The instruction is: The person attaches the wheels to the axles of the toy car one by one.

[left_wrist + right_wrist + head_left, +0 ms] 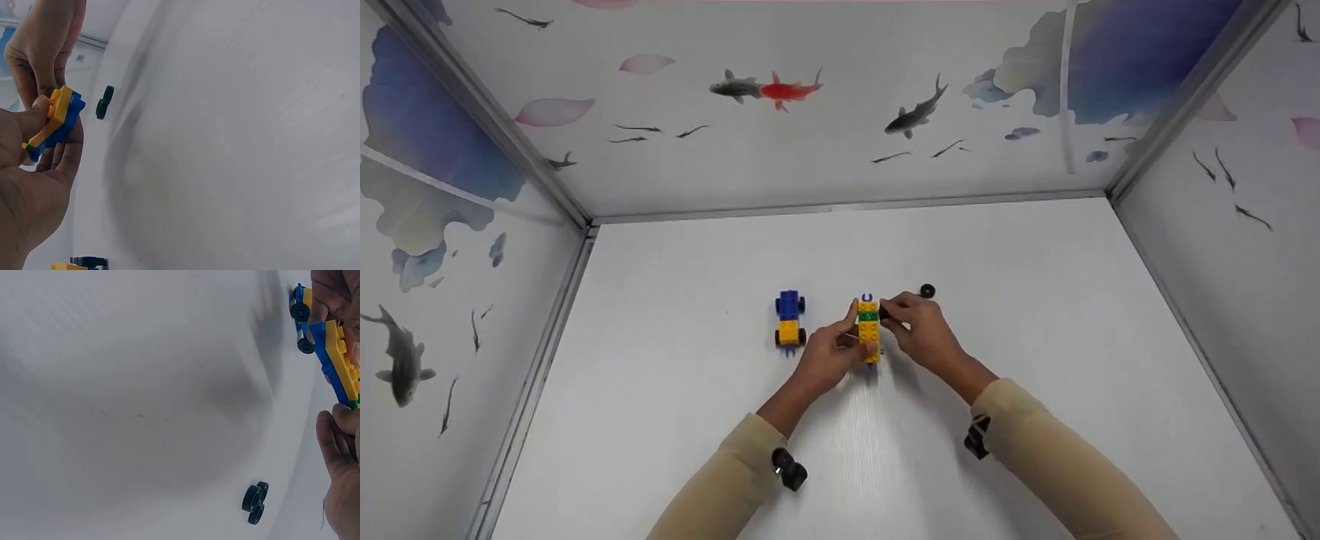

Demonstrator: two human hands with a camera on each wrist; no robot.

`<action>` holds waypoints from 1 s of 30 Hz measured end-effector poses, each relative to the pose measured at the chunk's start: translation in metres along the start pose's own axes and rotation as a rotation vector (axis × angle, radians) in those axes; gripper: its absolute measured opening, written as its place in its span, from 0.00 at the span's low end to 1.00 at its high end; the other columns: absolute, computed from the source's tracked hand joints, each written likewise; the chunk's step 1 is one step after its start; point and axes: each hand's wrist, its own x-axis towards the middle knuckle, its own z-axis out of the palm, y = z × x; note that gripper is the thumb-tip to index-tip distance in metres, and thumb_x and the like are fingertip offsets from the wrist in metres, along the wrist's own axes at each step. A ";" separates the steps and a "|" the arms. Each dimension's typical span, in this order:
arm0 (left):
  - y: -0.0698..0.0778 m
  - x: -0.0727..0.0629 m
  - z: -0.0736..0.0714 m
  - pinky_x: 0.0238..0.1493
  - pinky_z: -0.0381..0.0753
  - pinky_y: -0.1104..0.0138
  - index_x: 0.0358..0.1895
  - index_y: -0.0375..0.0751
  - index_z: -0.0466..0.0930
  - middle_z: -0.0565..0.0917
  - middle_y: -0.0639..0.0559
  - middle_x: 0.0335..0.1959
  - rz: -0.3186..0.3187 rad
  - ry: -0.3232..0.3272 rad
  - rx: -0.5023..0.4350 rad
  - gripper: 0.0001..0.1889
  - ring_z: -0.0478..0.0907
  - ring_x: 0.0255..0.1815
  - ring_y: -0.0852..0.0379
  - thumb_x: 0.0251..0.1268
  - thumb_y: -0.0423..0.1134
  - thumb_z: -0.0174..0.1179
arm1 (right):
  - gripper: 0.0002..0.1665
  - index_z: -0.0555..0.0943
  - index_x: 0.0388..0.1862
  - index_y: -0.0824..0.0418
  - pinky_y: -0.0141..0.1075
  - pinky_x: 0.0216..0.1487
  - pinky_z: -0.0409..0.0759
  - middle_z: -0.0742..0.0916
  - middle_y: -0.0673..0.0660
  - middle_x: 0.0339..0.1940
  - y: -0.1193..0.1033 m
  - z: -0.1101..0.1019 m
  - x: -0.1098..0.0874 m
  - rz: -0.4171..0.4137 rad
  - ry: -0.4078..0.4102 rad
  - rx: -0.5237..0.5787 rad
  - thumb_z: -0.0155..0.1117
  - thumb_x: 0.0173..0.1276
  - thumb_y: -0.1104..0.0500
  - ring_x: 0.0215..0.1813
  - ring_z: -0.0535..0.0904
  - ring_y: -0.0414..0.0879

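Observation:
My left hand (826, 354) grips a long toy-brick vehicle body (869, 331) with yellow bricks, a green band and a blue base (332, 377). A blue hook-shaped piece (867, 298) sticks out at its far end. Thumb and fingers press it from both sides in the left wrist view. On the body's right side, level with the green band, my right hand (922, 328) pinches a small black wheel (883, 311), partly hidden by the fingertips. A bare blue axle end (882, 351) shows farther down that side.
To the left stands a blue and yellow brick car (788, 318) with black wheels. Loose black wheels (255, 502) lie close together beyond my right hand. White panels with painted fish (915, 116) wall in the white table (675, 420) at the back and sides.

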 end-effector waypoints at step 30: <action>0.001 0.001 -0.001 0.65 0.90 0.61 0.89 0.51 0.53 0.88 0.46 0.66 -0.044 -0.022 -0.111 0.45 0.87 0.61 0.52 0.79 0.50 0.70 | 0.23 0.83 0.70 0.71 0.44 0.55 0.94 0.88 0.64 0.52 -0.002 0.004 0.003 -0.045 -0.030 -0.023 0.70 0.78 0.70 0.52 0.89 0.55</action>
